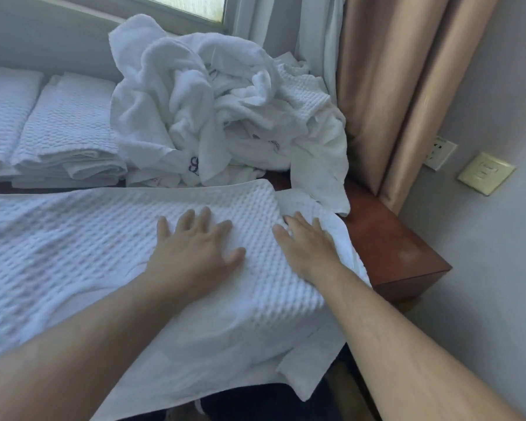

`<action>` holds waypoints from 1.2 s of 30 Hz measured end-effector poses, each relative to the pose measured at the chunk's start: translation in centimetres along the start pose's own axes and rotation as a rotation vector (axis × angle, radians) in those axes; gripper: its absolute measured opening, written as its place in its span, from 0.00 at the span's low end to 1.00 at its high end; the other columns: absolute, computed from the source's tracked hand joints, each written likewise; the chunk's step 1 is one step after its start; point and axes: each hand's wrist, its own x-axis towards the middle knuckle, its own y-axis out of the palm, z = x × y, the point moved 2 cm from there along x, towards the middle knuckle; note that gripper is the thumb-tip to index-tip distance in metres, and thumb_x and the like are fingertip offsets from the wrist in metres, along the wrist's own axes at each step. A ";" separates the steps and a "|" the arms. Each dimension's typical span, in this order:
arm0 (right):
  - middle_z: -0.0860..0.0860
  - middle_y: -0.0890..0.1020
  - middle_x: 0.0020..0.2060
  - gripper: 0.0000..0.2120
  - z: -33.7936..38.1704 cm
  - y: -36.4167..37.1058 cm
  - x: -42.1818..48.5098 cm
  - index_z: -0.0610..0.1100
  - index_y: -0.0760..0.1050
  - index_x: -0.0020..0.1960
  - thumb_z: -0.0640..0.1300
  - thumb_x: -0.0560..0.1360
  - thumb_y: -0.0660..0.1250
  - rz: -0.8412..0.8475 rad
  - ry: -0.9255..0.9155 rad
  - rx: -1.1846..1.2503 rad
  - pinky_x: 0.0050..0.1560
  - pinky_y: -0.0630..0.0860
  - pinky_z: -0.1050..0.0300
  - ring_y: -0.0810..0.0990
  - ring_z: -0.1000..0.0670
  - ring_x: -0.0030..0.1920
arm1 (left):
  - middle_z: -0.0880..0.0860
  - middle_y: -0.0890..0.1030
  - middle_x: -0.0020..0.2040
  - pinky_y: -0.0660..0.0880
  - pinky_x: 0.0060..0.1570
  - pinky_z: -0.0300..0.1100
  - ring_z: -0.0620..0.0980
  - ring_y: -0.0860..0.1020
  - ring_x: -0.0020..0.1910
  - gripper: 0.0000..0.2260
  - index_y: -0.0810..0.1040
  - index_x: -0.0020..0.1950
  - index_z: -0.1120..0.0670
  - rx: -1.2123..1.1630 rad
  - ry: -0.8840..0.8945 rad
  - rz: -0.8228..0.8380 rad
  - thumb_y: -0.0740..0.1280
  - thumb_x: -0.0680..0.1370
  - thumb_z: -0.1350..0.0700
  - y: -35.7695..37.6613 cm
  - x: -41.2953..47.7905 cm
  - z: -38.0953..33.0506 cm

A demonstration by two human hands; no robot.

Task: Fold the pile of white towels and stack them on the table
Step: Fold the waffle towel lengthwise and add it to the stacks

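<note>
Waffle towel: runs off frame at 9 o'clock, full length unknown; near hem drops below the table edge at 6 o'clock. Motion blur on its weave. Table: only the 3 o'clock corner is bare, rest covered by cloth. Right hand: little-finger side sunk in a fold, those fingers not visible. Both forearms cut by the bottom edge. Folded stacks: leftmost cropped at 9 o'clock, layer count unreadable. Pile: purple embroidery too small to read; towel count can't tell. Window cropped at 12 o'clock. Wall socket partly behind curtain.
</note>
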 end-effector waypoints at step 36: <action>0.46 0.68 0.64 0.31 4.3 0.3 10.4 0.58 0.57 0.79 0.45 0.77 0.57 -0.268 0.101 -0.099 0.54 0.65 0.47 0.66 0.43 0.61 | 0.49 0.72 0.70 0.58 0.71 0.53 0.55 0.65 0.70 0.27 0.65 0.74 0.42 0.033 0.094 -0.248 0.59 0.76 0.36 -1.4 9.8 4.9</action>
